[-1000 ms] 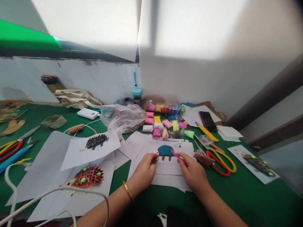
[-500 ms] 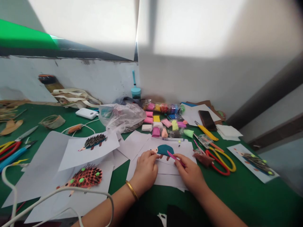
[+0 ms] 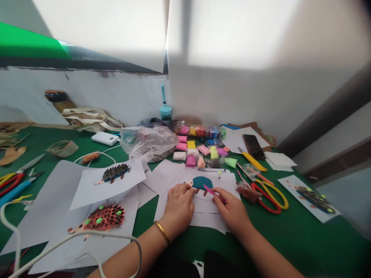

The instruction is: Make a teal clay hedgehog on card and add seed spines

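Observation:
A clay hedgehog figure with a dark teal body [image 3: 202, 182], a pale snout and brown legs lies on white paper [image 3: 207, 218] in front of me. My left hand [image 3: 179, 204] rests on the sheet by its head and lower edge, fingers bent forward and fingertips touching down, gripping nothing that I can see. Between the fingers of my right hand [image 3: 232, 210] is a pink plastic clay knife [image 3: 209, 190]. Its tip meets the rear of the teal body, or lies just over it; I cannot tell which.
Beyond the paper lie several clay packets [image 3: 191, 160] and a crumpled plastic bag [image 3: 149, 143]. To the right are red-and-yellow scissors [image 3: 271, 195], a yellow cutter [image 3: 252, 160] and a finished hedgehog card [image 3: 310, 197]. At left, a white cable [image 3: 72, 237] crosses near a red hedgehog [image 3: 106, 217].
The camera view has shifted very slightly. Both hands stay almost in place, and the pink clay knife's tip has barely moved on the teal body.

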Demonstrator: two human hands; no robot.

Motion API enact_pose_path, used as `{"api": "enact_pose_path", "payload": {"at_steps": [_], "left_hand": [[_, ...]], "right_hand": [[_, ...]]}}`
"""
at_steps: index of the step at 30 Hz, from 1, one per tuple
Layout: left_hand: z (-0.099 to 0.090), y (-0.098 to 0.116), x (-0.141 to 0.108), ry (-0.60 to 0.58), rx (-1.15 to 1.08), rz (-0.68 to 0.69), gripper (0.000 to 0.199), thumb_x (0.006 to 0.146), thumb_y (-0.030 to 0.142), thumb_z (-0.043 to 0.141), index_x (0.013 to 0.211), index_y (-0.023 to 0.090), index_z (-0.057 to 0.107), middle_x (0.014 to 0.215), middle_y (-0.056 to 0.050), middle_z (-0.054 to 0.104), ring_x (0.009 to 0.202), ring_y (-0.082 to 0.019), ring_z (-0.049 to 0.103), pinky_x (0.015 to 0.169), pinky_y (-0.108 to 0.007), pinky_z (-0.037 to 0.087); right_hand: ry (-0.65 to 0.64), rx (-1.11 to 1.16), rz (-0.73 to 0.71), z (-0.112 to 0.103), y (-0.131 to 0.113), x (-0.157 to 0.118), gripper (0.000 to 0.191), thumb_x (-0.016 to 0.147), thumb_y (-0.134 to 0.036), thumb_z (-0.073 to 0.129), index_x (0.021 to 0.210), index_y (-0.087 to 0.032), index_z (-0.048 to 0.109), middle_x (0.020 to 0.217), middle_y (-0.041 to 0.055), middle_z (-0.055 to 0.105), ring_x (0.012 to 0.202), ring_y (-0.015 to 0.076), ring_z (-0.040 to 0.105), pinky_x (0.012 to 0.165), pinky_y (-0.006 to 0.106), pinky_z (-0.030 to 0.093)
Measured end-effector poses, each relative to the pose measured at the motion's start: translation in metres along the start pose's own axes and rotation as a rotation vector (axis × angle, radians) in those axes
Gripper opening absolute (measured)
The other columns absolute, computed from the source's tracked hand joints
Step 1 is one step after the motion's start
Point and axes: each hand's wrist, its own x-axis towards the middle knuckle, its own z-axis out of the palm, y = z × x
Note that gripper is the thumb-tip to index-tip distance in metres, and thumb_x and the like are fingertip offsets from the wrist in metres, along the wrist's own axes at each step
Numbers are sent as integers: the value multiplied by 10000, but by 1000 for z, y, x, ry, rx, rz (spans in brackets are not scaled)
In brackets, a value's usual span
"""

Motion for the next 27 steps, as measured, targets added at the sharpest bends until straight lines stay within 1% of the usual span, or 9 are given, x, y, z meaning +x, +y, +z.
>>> {"api": "enact_pose_path", "payload": {"at_steps": [17,22,27], "left_hand": [[2,1,-2,-30,31,44,507,811,76,484,1266,274,588,1175,-69,571,1131,-260,481,984,-440,362],[-1,1,-3,0,38,48,526,794,73,499,1267,286,586,1189,-65,579,1124,-266,487,971,-446,365],[-4,-2,-3,57,67,3,444,797,85,497,1186,254,627,1179,-70,591,1119,-275,495,971,-460,359]], "right_hand": [[-2,-7,-11,1,0,1,306,940,-366,448,1121,-261,671,1061,41,726,917,212,675,807,307,516],[8,-25,-24,2,2,1,310,933,-353,452,1133,-263,670,1069,43,727,927,215,680,812,311,523],[18,-56,-16,2,2,1,298,923,-347,474,1127,-270,677,1064,23,733,931,208,688,801,297,528]]}}
